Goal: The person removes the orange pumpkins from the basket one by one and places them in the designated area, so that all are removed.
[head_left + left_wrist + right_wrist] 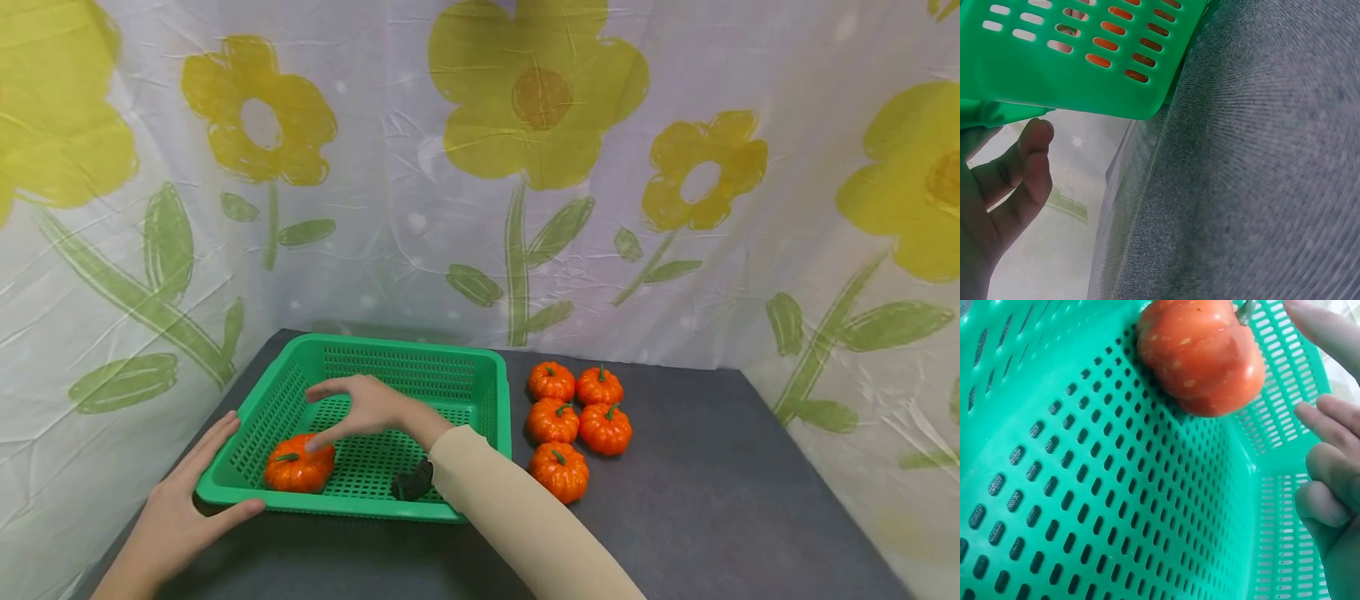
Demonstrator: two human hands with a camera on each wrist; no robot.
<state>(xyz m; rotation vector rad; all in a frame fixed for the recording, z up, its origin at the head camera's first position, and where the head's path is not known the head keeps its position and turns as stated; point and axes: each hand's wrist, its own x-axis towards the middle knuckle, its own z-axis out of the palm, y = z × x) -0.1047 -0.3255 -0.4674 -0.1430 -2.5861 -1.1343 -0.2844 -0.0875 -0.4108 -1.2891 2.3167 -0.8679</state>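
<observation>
A green perforated plastic basket [397, 507] stands on the dark tabletop, with one orange pumpkin [294, 473] inside near its front left corner. My right hand [363, 408] is spread above the basket floor. In the head view its thumb overlaps the pumpkin; the right wrist view shows the fingers [1329, 422] apart from the pumpkin [1204, 359], holding nothing. My left hand [176, 512] lies at the basket's front left corner, fingers along the left rim and thumb by the front rim. Seen from the left wrist, its loosely bent fingers [1022, 181] are just below the rim.
Several small orange pumpkins, including one nearest the front [558, 472], sit to the right of the basket in two columns. A small black object [412, 482] shows beside the right wrist. Flower-printed cloth [390, 208] closes off the table's back and sides.
</observation>
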